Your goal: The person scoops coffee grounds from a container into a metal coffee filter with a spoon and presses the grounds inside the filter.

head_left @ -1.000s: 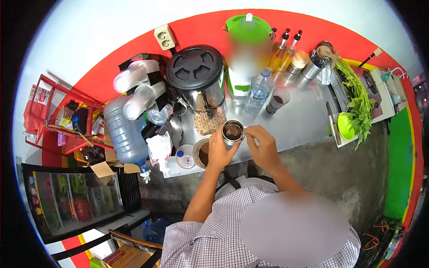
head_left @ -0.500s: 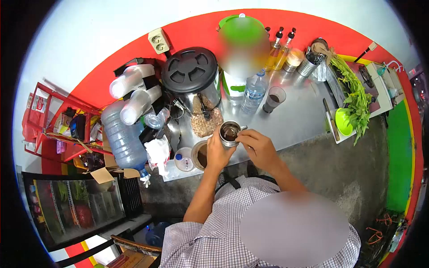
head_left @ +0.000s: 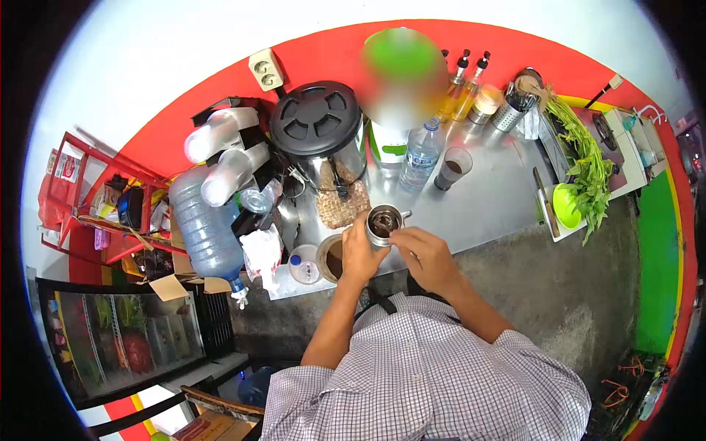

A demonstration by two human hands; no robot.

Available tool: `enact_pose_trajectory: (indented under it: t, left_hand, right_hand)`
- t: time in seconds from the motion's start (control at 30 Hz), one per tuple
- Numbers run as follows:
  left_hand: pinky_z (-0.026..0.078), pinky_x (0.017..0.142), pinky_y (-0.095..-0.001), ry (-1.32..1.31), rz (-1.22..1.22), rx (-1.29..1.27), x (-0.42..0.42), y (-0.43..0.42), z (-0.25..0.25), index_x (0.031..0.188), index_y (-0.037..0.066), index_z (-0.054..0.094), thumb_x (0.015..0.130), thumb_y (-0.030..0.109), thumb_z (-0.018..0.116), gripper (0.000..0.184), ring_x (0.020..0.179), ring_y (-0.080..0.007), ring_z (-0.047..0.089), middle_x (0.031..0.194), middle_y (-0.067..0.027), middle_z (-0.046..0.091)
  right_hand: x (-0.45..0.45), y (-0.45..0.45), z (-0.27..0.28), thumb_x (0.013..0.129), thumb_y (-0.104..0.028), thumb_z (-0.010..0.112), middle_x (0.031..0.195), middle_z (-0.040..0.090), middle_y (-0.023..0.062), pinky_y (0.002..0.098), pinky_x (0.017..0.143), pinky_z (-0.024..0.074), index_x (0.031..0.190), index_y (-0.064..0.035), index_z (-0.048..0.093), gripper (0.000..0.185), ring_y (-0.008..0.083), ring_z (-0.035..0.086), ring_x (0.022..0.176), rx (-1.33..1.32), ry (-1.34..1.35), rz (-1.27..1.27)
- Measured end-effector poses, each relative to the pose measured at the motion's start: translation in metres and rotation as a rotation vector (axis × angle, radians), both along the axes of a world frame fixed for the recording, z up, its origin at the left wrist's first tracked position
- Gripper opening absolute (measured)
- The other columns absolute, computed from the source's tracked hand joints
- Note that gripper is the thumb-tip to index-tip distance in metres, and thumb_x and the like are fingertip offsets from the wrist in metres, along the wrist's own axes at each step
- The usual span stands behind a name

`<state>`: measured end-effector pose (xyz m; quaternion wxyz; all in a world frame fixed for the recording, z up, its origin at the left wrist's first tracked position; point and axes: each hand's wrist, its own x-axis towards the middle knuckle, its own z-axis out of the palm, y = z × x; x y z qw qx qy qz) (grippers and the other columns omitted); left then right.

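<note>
My left hand (head_left: 359, 251) is wrapped around a steel mug (head_left: 377, 240) from its left side, above the counter's front edge. Dark brown, wet-looking contents (head_left: 383, 222) show inside, and the mug's handle points right. At the near right rim, my right hand (head_left: 429, 259) has its fingers pinched together; whatever they hold is hidden. Left of the mug stand a round container of brown powder (head_left: 334, 259) and a clear container with a blue cap (head_left: 304, 266). A plastic water bottle (head_left: 422, 158) and a glass of dark liquid (head_left: 452, 169) stand beyond.
A steel urn with a black lid (head_left: 316, 121) stands at the back of the metal counter (head_left: 493, 198). Stacked plastic cups (head_left: 234, 175) and a large water jug (head_left: 206, 228) are at left. A knife (head_left: 546, 202), a green bowl (head_left: 565, 203) and leafy greens (head_left: 585, 162) lie at right.
My right hand has shifted slightly toward me along the mug's rim, its fingers still pinched. The left hand keeps its hold on the mug. The view has moved slightly.
</note>
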<state>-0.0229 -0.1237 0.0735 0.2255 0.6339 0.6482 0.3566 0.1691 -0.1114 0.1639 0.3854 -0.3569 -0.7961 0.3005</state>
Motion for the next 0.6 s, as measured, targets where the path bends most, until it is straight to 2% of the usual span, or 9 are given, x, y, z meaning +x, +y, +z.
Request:
enact_pose_trajectory:
  t: [0.1,0.17,0.27,0.37,0.5,0.6]
  left_hand:
    - [0.041,0.115,-0.0511,-0.01,-0.003,-0.004,-0.001,0.0,-0.004,0.154,0.0,0.047,0.072,0.015,0.095,0.096,0.127,-0.044,0.064,0.141,-0.0224,0.066]
    - [0.041,0.115,-0.0517,0.013,-0.003,0.027,0.0,-0.001,-0.003,0.153,-0.001,0.048,0.073,0.015,0.095,0.094,0.129,-0.0434,0.063,0.142,-0.0224,0.066]
    - [0.041,0.115,-0.0517,0.032,-0.024,0.037,-0.002,0.001,-0.006,0.154,0.0,0.048,0.074,0.016,0.095,0.094,0.131,-0.0432,0.062,0.142,-0.0223,0.066]
    - [0.041,0.115,-0.0507,0.017,-0.042,0.022,-0.004,0.0,-0.006,0.154,0.002,0.048,0.073,0.017,0.095,0.094,0.132,-0.043,0.061,0.142,-0.0218,0.066]
    - [0.04,0.113,-0.0504,0.043,-0.037,-0.017,-0.003,0.001,-0.01,0.151,0.004,0.051,0.074,0.017,0.094,0.089,0.132,-0.0408,0.062,0.139,-0.0209,0.067]
    - [0.041,0.112,-0.0507,0.006,-0.047,0.022,-0.002,0.001,0.0,0.15,0.005,0.051,0.075,0.015,0.092,0.086,0.13,-0.0398,0.064,0.137,-0.0199,0.069]
  right_hand:
    - [0.002,-0.001,0.009,0.097,0.004,0.068,0.115,0.077,0.0183,0.0396,0.088,0.0617,0.115,0.0018,0.077,0.02,0.0352,0.077,0.103,-0.042,0.036,0.016]
    - [0.003,0.003,0.012,0.096,0.004,0.069,0.116,0.077,0.0185,0.0403,0.089,0.062,0.115,0.002,0.077,0.021,0.0361,0.077,0.104,-0.037,0.074,0.005]
    - [0.006,0.011,0.002,0.09,0.003,0.072,0.122,0.076,0.0167,0.0427,0.092,0.0618,0.119,-0.0001,0.075,0.029,0.0375,0.075,0.107,0.057,-0.054,-0.014]
    - [0.003,0.001,-0.006,0.094,0.002,0.071,0.122,0.076,0.0194,0.0425,0.094,0.0619,0.119,0.0002,0.077,0.025,0.0373,0.076,0.11,0.062,-0.052,0.02]
    - [0.003,-0.007,0.014,0.093,0.001,0.073,0.123,0.076,0.019,0.043,0.096,0.0617,0.118,-0.0006,0.077,0.026,0.0373,0.076,0.111,0.065,-0.071,0.058]
    - [0.005,0.005,0.01,0.089,0.003,0.073,0.125,0.077,0.0164,0.0422,0.096,0.0625,0.119,-0.0027,0.077,0.031,0.0353,0.076,0.111,0.111,-0.089,0.027]
